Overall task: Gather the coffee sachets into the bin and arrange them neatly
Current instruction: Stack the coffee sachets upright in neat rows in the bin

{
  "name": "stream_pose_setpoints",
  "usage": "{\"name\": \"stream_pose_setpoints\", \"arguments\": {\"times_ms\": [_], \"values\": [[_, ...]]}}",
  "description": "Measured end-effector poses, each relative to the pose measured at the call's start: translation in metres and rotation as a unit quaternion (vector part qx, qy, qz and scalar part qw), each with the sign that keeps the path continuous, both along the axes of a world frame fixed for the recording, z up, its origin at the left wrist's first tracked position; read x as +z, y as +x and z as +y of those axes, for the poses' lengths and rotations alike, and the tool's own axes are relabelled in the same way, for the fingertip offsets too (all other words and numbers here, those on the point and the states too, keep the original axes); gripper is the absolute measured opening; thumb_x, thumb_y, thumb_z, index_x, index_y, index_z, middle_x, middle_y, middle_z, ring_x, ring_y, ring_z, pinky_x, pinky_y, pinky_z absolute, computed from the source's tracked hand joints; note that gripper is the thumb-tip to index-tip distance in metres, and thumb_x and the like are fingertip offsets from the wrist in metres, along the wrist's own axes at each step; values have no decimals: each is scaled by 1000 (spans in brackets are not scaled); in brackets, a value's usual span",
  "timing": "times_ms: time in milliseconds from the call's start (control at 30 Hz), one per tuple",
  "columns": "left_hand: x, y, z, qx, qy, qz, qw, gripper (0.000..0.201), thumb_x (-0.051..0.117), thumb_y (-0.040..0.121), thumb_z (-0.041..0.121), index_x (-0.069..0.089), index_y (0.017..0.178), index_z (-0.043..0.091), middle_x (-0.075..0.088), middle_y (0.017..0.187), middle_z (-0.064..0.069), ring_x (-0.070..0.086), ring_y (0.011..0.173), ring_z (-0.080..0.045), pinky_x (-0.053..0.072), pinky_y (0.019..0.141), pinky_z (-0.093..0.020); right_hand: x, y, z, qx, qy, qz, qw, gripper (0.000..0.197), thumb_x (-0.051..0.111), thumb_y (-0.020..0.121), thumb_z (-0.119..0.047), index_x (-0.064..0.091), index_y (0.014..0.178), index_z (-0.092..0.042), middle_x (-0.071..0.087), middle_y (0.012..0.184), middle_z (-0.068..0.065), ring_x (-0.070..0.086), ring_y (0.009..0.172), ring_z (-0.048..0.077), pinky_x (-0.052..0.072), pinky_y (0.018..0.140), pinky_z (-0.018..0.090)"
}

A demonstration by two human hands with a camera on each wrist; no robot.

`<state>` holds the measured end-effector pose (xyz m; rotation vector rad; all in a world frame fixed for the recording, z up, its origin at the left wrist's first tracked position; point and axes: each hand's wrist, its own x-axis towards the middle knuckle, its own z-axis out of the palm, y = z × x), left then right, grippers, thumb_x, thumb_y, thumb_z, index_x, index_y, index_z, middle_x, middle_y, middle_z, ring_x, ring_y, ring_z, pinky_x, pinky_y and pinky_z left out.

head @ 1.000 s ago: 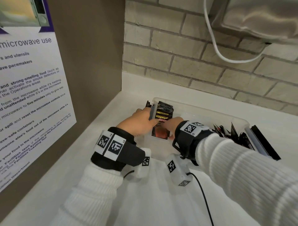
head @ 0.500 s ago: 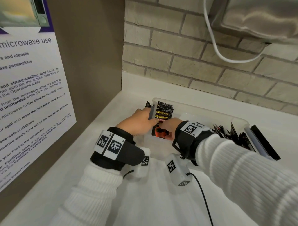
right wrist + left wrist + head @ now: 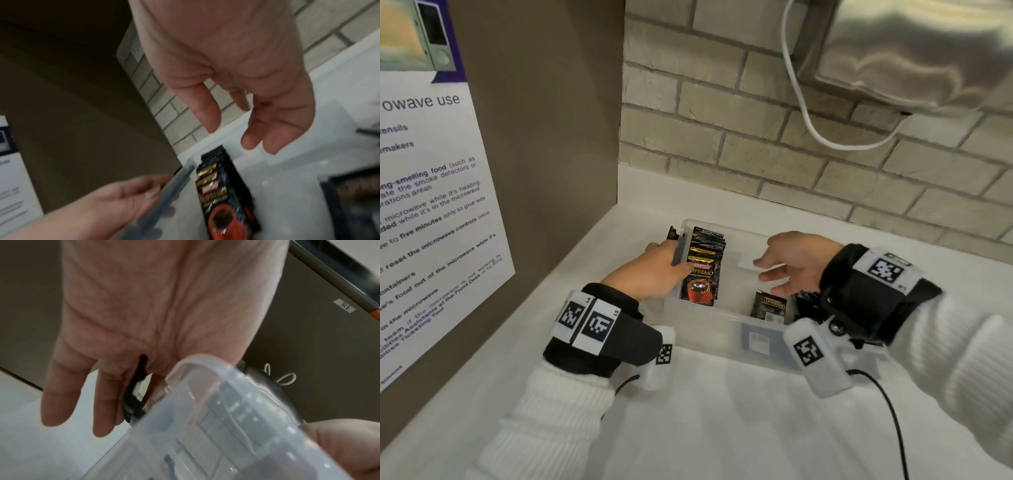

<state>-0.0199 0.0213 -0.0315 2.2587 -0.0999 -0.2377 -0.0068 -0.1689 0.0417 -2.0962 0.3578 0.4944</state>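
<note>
A clear plastic bin (image 3: 722, 322) stands on the white counter. A leaning row of black coffee sachets (image 3: 702, 267) fills its left end, also seen as the sachet row (image 3: 222, 186). One more sachet (image 3: 768, 305) and a dark heap of sachets (image 3: 808, 305) lie toward the right, partly hidden by my right wrist. My left hand (image 3: 671, 258) grips the bin's left end wall, with the thumb inside against the row and the fingers (image 3: 102, 410) outside. My right hand (image 3: 774, 270) hovers over the bin's middle, its fingers relaxed and holding nothing.
A brown panel with a microwave poster (image 3: 431, 205) closes the left side. The brick wall (image 3: 756, 137) rises behind, with a white cable (image 3: 808, 116) and a metal dispenser (image 3: 911, 51) overhead. A black wrist cable (image 3: 893, 428) trails over the near counter.
My right hand has lifted off the sachet row and moved right over the bin's middle, its fingers spreading. My left hand stays on the bin's left end.
</note>
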Motion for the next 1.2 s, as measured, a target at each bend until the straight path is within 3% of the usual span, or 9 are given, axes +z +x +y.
{"name": "stream_pose_setpoints", "arguments": {"times_ms": [133,300,467,667,867,967,1033,1133,1200], "values": [[0,-1,-1,5,-3,1,1000,48,42,97,34,32,142,21,36,140,-10,45,122,-24,37,105,-40,26,10,-19,153,-125,-39,979,30,50,94,-10,48,123,-16,63,104,2,60,85,19,48,73,31],[0,0,-2,11,2,6,1000,50,42,97,34,29,144,21,34,140,-9,44,121,-24,36,101,-34,5,27,-22,379,-403,8,833,55,53,92,-36,34,142,-23,45,141,-3,45,125,17,38,106,30],[-1,2,1,12,-5,10,1000,50,46,94,38,35,140,21,40,136,-10,51,113,-27,42,100,-42,-34,59,-25,405,-511,96,753,72,52,92,-41,14,149,-18,30,151,7,42,130,27,38,108,38],[-1,2,2,15,-5,17,1000,53,46,92,42,36,139,20,41,136,-10,52,113,-28,43,100,-47,-55,66,-20,391,-423,128,807,73,67,83,-37,27,141,-16,46,133,11,54,95,20,48,93,35],[-1,2,-1,18,2,11,1000,52,44,94,39,33,141,20,37,137,-10,51,113,-26,43,99,-41,-57,58,-12,475,-412,158,761,41,68,82,-12,47,117,-17,46,106,3,51,67,8,51,53,19],[-1,2,-1,19,5,7,1000,53,44,95,38,31,142,20,36,139,-10,50,115,-26,42,100,-41,-55,57,-12,488,-393,159,763,35,68,81,-4,50,107,-18,51,92,3,53,64,8,48,46,14],[-1,2,-2,19,7,5,1000,52,43,95,38,30,142,20,35,139,-10,48,116,-26,41,100,-39,-55,58,-13,484,-369,170,775,34,69,79,0,53,104,-16,52,86,1,60,59,7,51,49,17],[0,0,-4,21,6,1,1000,49,42,96,37,32,141,19,36,137,-10,50,114,-27,41,98,-38,-57,57,-13,490,-360,185,772,35,72,75,2,57,94,-23,52,98,7,58,77,19,56,77,37],[1,-1,-4,21,8,1,1000,50,42,96,37,32,141,19,36,137,-10,50,114,-27,41,100,-40,-57,56,-13,496,-369,174,767,30,71,76,1,57,86,-23,52,90,6,53,70,17,53,76,36]]}}
